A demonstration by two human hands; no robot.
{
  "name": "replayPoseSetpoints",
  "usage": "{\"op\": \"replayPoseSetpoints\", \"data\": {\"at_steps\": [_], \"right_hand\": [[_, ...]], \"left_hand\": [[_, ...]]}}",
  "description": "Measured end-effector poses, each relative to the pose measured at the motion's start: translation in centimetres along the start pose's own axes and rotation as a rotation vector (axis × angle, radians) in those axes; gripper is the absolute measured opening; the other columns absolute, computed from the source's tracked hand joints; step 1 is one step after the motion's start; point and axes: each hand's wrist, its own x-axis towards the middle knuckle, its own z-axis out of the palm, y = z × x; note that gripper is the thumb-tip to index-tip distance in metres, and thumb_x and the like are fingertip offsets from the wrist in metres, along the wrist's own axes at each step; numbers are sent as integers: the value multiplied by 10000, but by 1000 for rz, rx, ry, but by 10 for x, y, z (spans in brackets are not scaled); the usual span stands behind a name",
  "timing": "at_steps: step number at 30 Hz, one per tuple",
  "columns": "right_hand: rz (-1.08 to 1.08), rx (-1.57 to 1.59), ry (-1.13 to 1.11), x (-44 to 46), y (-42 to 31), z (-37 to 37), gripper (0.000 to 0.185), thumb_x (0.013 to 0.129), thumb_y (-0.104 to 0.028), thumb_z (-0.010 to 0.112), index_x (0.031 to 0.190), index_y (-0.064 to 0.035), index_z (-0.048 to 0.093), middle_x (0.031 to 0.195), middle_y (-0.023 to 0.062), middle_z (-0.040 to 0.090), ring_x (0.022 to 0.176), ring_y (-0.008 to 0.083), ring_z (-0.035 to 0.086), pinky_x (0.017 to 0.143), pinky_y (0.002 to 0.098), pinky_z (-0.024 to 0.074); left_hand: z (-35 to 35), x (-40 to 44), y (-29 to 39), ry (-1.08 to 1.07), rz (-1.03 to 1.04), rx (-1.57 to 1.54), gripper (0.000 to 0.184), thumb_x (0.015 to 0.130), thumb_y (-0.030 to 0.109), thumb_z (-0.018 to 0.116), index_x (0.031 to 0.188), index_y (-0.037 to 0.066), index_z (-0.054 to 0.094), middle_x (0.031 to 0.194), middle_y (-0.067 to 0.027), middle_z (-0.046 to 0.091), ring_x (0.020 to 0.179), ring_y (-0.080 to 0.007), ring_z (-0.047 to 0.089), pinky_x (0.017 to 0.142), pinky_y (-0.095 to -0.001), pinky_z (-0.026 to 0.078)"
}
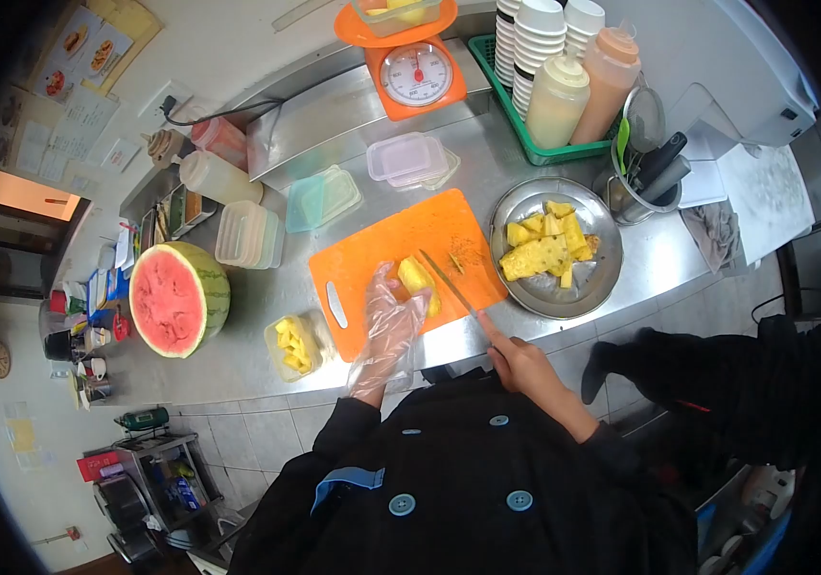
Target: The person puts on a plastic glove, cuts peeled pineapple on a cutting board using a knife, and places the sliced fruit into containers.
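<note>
My left hand [393,311], in a clear plastic glove, is closed around a piece of pineapple [417,278] on the orange cutting board [362,249]. My bare right hand [522,364] grips a knife [453,287] by its handle. The blade points away from me over the board, just right of the pineapple and apart from it. Small trimmings [456,263] lie beyond the blade. To the right, a round metal tray [583,299] holds several pineapple chunks [543,251]. On the left, a small plastic container [312,369] has cut yellow pieces in it.
A halved watermelon [175,299] sits at the left. Plastic lids [405,159] and stacked containers [249,235] lie behind the board. An orange scale [417,77] stands at the back, near a green basket [564,155] of cups and bottles. A person's dark-clothed leg [698,374] shows at right.
</note>
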Motion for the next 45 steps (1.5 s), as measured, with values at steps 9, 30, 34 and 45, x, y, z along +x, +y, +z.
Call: {"op": "replayPoseSetpoints", "data": {"at_steps": [9,30,34,45], "right_hand": [[12,-186,-85,11,-6,3,745,810,-56,575,1494,-177,304,689,218,585,569,392,622,554,480,529],[-5,-351,-257,16,1,11,857,782,-7,550,1527,-235,193,788,227,614,614,370,651,557,466,547],[-38,-511,-96,34,2,17,852,783,-24,565,1523,-262,216,766,182,600,585,329,645,519,418,545],[-39,-157,178,-4,22,-20,623,889,-92,581,1456,-276,401,702,167,596,575,265,622,501,384,507]], "left_hand": [[4,1,-4,-78,-92,-77,647,734,189,772,1289,19,488,1126,-212,526,1053,-329,548,875,-415,484],[-8,0,41,-141,-184,-46,625,735,184,729,1284,2,491,1125,-168,525,917,-255,647,718,-350,556],[-24,9,50,-145,-204,202,680,681,249,723,1282,12,510,1131,-190,536,1070,-332,582,887,-413,489],[-11,28,25,-127,344,134,578,756,150,623,1315,63,503,1307,-189,471,1187,-336,496,1008,-424,397]]}}
